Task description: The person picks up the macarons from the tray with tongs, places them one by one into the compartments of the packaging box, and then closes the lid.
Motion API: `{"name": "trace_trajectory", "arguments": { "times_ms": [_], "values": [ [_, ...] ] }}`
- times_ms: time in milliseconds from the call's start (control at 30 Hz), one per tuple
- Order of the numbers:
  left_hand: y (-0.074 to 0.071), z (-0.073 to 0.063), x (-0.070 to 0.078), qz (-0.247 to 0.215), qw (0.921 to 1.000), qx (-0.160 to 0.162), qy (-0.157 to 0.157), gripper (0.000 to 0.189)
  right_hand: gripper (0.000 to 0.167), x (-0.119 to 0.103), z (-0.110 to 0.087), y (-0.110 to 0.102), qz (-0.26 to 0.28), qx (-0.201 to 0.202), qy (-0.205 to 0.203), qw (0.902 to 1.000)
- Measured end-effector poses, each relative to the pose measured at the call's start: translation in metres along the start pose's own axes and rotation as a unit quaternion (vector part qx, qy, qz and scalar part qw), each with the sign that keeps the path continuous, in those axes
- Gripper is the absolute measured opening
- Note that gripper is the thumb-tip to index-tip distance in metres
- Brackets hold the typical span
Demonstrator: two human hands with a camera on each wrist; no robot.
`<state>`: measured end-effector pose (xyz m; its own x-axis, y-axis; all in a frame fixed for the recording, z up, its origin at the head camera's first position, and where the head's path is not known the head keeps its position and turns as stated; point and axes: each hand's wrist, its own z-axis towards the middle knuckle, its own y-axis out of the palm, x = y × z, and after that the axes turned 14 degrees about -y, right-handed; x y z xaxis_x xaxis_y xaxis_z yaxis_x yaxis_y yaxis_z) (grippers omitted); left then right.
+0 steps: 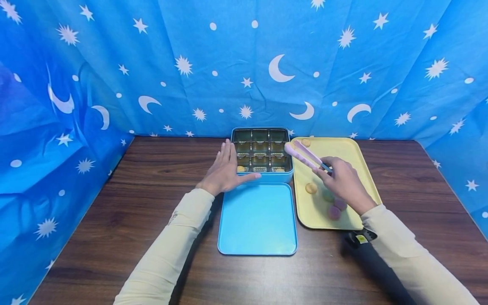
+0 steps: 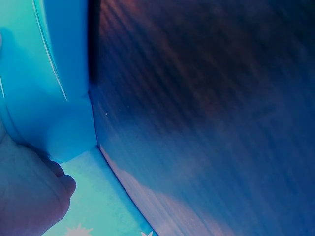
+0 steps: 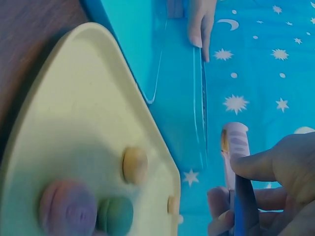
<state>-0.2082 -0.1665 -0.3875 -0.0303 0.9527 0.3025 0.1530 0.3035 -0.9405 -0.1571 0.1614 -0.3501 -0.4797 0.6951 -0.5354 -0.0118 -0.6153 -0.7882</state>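
Tongs (image 1: 300, 157) in the right hand (image 1: 345, 180) mostly hide a yellow cookie (image 3: 225, 142).

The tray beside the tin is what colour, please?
The tray is pale yellow, seen best in the head view.

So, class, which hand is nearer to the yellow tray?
Right: the right hand is above the yellow tray, holding tongs; the left hand is across the blue tin from the tray.

Left hand (image 1: 223, 171) straight-fingered, thumb spread; right hand (image 1: 346, 181) curled, pinching.
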Motion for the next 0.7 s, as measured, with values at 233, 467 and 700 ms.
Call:
{"name": "trace_trajectory", "arguments": {
  "times_ms": [233, 467, 700],
  "values": [
    [0.0, 0.0, -0.001, -0.004, 1.0, 0.002, 0.003, 0.133, 0.037, -0.008, 0.018, 0.014, 0.015, -0.003, 0.008, 0.9998],
    [0.001, 0.0, -0.002, -0.005, 1.0, 0.0, 0.003, 0.133, 0.036, -0.01, 0.025, 0.019, 0.021, -0.016, 0.019, 0.9995],
    [-0.001, -0.001, -0.001, -0.008, 1.0, 0.002, 0.001, 0.133, 0.039, -0.011, 0.019, 0.01, 0.021, -0.015, 0.014, 0.9996]
  ]
}}
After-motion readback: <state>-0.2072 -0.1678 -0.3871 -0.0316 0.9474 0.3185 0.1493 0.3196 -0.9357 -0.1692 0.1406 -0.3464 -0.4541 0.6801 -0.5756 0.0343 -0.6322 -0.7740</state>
